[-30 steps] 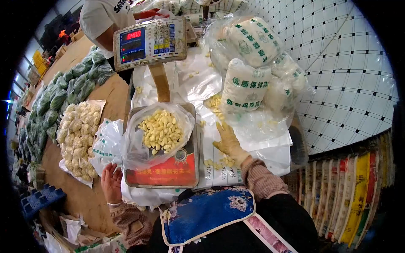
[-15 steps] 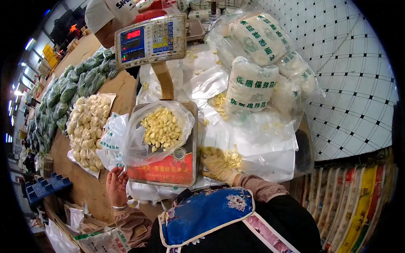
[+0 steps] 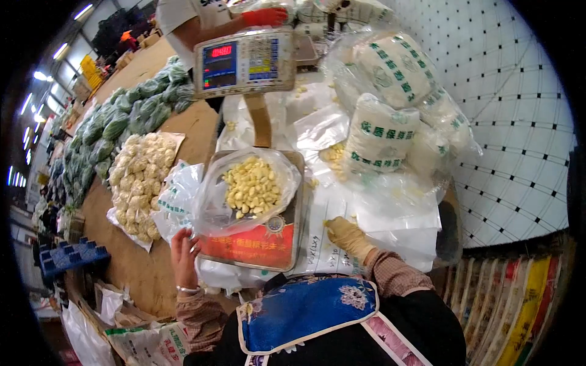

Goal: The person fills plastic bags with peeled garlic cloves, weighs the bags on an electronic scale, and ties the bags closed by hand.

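A clear plastic bag [image 3: 210, 189] of peeled garlic cloves [image 3: 253, 186] lies open on the platform of a digital scale [image 3: 282, 247]. Its display [image 3: 220, 51] glows with red digits. At the scale's lower left, my bare left hand [image 3: 184, 259] is raised, fingers apart and holding nothing, close to the bag's edge. My right hand [image 3: 349, 238], in a pale glove, is curled on the white sheet right of the scale. Its fingers are closed over the spot where cloves lay; what they hold is mostly hidden.
Filled white bags with green print [image 3: 381, 135] are stacked behind my right hand, beside loose cloves [image 3: 334, 154]. To the left lie a bag of garlic bulbs [image 3: 137, 183] and green bagged vegetables [image 3: 116, 125]. A co-worker's red-gloved hand [image 3: 265, 17] is across the table.
My right hand has closed, and the small clove pile beside it no longer shows on the sheet. My left hand has risen slightly at the scale's edge. The view has shifted.
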{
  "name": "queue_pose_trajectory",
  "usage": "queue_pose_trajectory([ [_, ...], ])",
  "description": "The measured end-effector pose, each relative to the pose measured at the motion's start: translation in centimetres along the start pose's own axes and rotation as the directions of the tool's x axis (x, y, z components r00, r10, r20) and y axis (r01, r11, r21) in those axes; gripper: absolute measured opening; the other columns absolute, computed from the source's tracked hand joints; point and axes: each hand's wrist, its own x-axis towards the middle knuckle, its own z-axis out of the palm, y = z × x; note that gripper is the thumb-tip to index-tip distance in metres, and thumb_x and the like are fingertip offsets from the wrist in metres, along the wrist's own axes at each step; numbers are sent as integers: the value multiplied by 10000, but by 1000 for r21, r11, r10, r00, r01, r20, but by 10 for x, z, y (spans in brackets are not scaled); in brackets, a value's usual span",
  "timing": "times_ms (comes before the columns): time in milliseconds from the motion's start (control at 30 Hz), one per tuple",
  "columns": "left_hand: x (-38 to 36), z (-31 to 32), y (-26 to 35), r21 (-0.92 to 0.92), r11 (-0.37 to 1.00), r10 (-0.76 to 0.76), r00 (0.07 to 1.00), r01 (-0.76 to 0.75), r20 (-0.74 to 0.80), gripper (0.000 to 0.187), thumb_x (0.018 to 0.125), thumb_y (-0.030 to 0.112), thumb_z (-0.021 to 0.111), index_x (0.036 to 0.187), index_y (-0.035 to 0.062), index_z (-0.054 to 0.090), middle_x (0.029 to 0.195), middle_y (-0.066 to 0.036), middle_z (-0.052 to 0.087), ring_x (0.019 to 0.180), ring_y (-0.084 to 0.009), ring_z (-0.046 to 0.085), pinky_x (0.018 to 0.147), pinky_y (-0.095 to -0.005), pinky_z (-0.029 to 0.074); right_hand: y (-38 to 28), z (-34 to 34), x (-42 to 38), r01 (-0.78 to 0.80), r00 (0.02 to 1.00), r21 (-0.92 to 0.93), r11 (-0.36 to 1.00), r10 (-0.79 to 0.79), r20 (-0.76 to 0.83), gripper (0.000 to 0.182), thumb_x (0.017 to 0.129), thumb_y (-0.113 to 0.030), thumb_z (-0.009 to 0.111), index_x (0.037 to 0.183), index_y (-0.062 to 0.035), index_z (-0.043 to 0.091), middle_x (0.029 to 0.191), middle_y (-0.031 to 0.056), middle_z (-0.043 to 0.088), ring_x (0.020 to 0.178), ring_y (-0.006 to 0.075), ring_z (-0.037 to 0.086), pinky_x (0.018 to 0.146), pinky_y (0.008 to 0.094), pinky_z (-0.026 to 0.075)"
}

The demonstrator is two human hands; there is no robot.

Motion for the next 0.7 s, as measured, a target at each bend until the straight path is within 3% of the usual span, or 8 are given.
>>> queue_pose_trajectory([
  [133, 12, 17, -9, 120, 986, 111, 993, -115, 41, 487, 841, 165, 519, 1252, 34, 292, 1200, -109, 381, 1002, -160, 447, 813, -277, 395, -6, -16, 11, -187, 965, 346, 919, 239, -112, 239, 779, -207, 502, 947, -62, 590, 901, 187, 562, 788, 318, 559, 700, 360, 456],
  [167, 14, 23, -9, 201, 965, 161, 985, -169, 60, 541, 822, 153, 548, 1265, 25, 265, 1212, -123, 364, 1016, -167, 434, 831, -282, 387, -4, -18, 18, 10, 931, 344, 939, 116, -345, 236, 783, -223, 529, 935, -54, 593, 883, 159, 581, 729, 272, 581, 659, 338, 467],
  [267, 31, 25, -24, 228, 948, 196, 972, -222, 130, 600, 797, 126, 579, 1273, 7, 234, 1219, -147, 352, 1043, -189, 420, 862, -290, 370, -34, -61, 42, 131, 896, 460, 878, 94, -434, 224, 793, -230, 538, 924, -58, 597, 890, 124, 594, 714, 215, 583, 641, 308, 468],
  [333, 28, 41, -9, 248, 939, 222, 971, -237, 86, 577, 782, 125, 598, 1245, -12, 281, 1176, -138, 407, 1022, -182, 442, 850, -279, 378, -74, -98, 62, 389, 826, 398, 831, -123, -550, 211, 787, -237, 535, 892, -60, 579, 824, 141, 581, 752, 288, 559, 644, 340, 457],
  [400, 33, 42, -12, 357, 908, 201, 976, -218, 83, 504, 780, 126, 602, 1195, -21, 356, 1089, -123, 487, 961, -165, 485, 818, -275, 399, -103, -105, 86, 485, 767, 280, 828, -250, -591, 214, 799, -210, 547, 931, -45, 584, 833, 104, 590, 745, 189, 565, 635, 295, 460],
  [533, 39, 44, -19, 259, 935, 220, 968, -244, 119, 352, 787, 100, 589, 1084, -28, 449, 928, -64, 560, 823, -111, 527, 719, -234, 427, -151, -93, 127, 579, 708, 167, 798, -390, -589, 227, 797, -209, 555, 951, -44, 568, 824, 103, 581, 747, 214, 557, 656, 299, 455],
  [633, 39, 47, -20, 209, 943, 245, 966, -257, 81, 303, 788, 98, 588, 1046, -15, 478, 845, -21, 552, 704, -66, 488, 623, -201, 405, -175, -81, 141, 466, 879, 527, 711, -304, -367, 291, 812, -233, 546, 1023, -32, 541, 951, 133, 563, 900, 245, 528, 798, 301, 411],
  [700, 38, 45, -18, 363, 891, 249, 963, -271, 106, 273, 786, 86, 586, 1026, -10, 498, 794, 1, 531, 644, -53, 439, 568, -196, 379, -185, -72, 146, 488, 872, 578, 654, -327, -365, 317, 808, -245, 546, 1037, -25, 535, 983, 135, 560, 917, 251, 522, 813, 308, 402],
])
